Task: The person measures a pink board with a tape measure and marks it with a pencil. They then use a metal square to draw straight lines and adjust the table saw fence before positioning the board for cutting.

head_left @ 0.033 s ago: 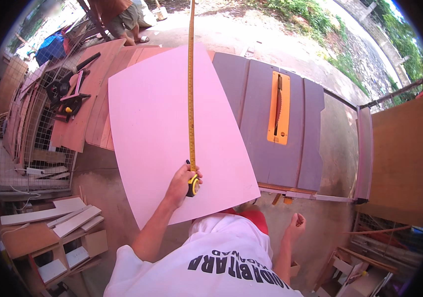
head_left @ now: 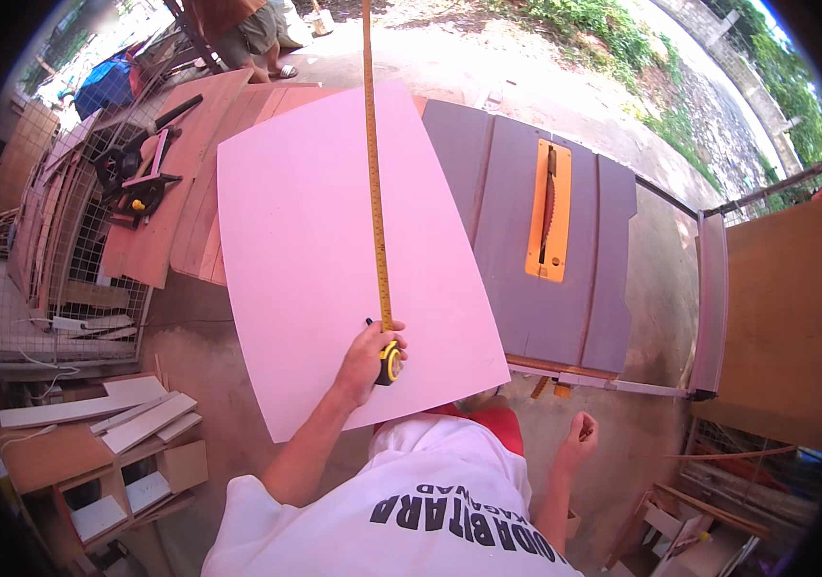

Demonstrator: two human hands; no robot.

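My left hand point(head_left: 361, 367) is closed around a black-and-yellow tape measure point(head_left: 389, 364) above the near part of a large pale pink panel point(head_left: 315, 231). Its yellow blade point(head_left: 375, 192) runs away from me over the panel and passes out of the top of the view, so its far end is hidden. A small dark tip, perhaps of a pen point(head_left: 368, 322), sticks out by the left hand's fingers. My right hand point(head_left: 580, 438) hangs at my right side, apart from the panel, its fingers curled in; whether they hold anything is hidden.
The panel lies partly over a grey table saw point(head_left: 512, 231), whose toothed blade stands up in an orange insert point(head_left: 547, 212). Reddish boards and a black power saw point(head_left: 137, 178) are at the left. White offcuts point(head_left: 151, 423) lie on a cabinet. Another person point(head_left: 252, 38) stands at the far left.
My left hand and the tape measure have shifted slightly right across the panel. The blade now slants more, with its upper part a little further left. My right hand has barely moved.
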